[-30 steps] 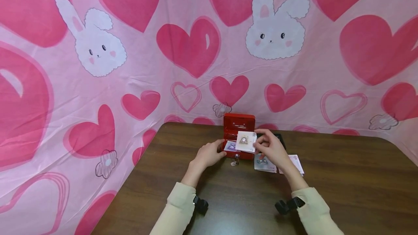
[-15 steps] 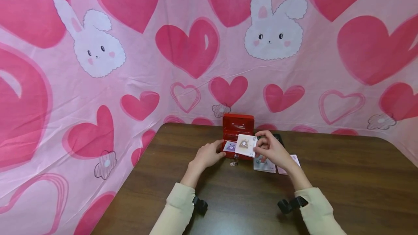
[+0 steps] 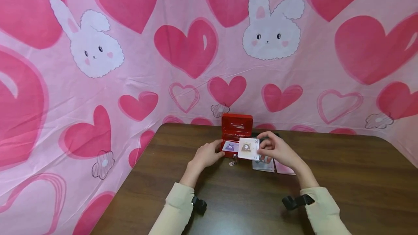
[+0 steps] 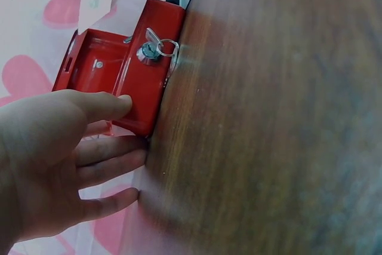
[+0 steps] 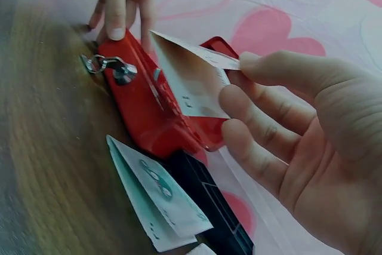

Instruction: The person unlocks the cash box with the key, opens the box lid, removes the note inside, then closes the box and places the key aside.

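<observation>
A small red cash box (image 3: 237,122) stands with its lid up at the table's back. My left hand (image 3: 207,154) grips its left front corner, thumb on the front face in the left wrist view. In my right hand (image 3: 277,151) a folded brownish play banknote (image 3: 248,149) is pinched between thumb and fingers, over the box's right front. Inside the box lies a purple play banknote (image 3: 230,147). Keys (image 5: 102,64) on a ring hang from the front lock. Below the right hand, a folded green play banknote (image 5: 156,183) lies on the table.
A pink banknote (image 3: 284,169) lies right of the green one. Beside the box is a black compartment tray (image 5: 218,207), partly hidden by the right hand in the head view. A pink heart-print cloth (image 3: 192,46) hangs behind the wooden table (image 3: 248,198).
My right hand has brought the brownish banknote forward and slightly right, from over the box's inside to its front edge. The left hand stays on the box corner.
</observation>
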`<action>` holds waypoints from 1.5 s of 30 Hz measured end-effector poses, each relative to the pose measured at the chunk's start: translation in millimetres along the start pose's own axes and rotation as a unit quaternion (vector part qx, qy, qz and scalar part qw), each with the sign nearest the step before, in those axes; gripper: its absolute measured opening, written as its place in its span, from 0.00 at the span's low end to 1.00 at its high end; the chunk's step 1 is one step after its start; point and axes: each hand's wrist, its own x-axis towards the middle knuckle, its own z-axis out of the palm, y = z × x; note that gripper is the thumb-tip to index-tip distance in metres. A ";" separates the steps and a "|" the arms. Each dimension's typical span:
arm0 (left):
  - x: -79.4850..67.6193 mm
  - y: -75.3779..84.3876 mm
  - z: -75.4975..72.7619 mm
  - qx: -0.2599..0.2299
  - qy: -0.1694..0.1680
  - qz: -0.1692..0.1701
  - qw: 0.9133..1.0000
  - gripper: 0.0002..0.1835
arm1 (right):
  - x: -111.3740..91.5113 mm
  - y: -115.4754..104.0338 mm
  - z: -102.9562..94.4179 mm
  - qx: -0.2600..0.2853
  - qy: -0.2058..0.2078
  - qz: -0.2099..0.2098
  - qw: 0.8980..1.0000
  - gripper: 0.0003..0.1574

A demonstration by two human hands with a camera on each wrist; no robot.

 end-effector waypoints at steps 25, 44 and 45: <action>-0.7 0.1 -2.6 -0.007 -0.008 -0.001 1.000 0.30 | -17.8 6.3 -19.8 0.014 -0.166 0.100 0.981 0.28; -1.5 -1.0 -2.1 -0.016 -0.007 0.001 1.000 0.30 | -32.4 8.2 -22.0 -0.022 -0.184 0.215 0.959 0.26; -1.5 -0.8 -2.1 -0.015 -0.007 0.000 1.000 0.30 | -32.9 7.8 -22.1 -0.027 -0.181 0.221 0.958 0.26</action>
